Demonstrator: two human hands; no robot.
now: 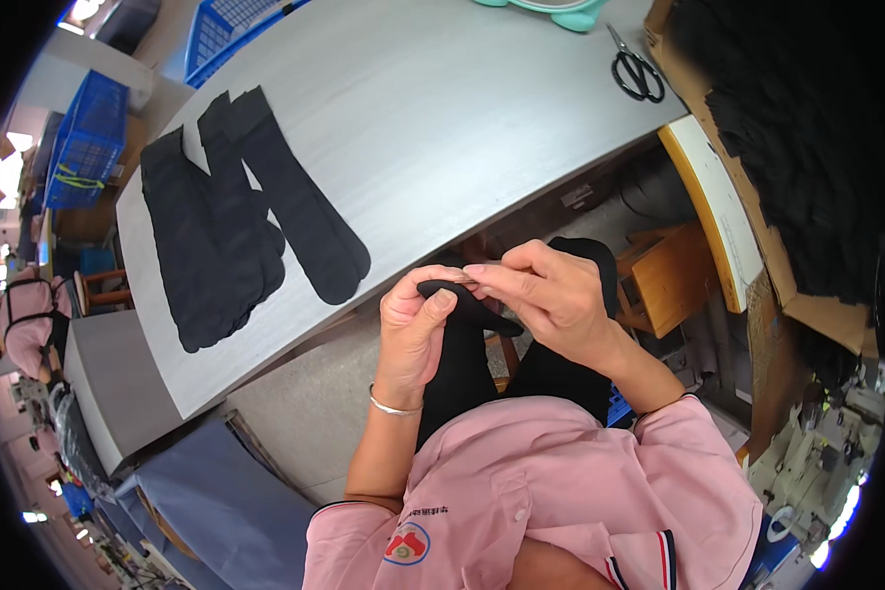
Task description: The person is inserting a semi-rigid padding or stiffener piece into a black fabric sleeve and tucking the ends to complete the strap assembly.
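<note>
My left hand is closed on a black sock, its thumb pressing the fabric against the fingers while the rest hangs down over my dark trousers. At the sock's upper edge my right hand pinches with thumb and forefinger, touching the left fingertips. Whatever lies in that pinch is too small to make out. On the grey table, left of my hands, lie long black socks: a thick stack and a narrower pile beside it, toes toward me.
Black-handled scissors lie at the table's far right corner, near a mint-green framed object. A cardboard box full of black fabric stands at right. Beyond the table are blue crates; another person is at far left.
</note>
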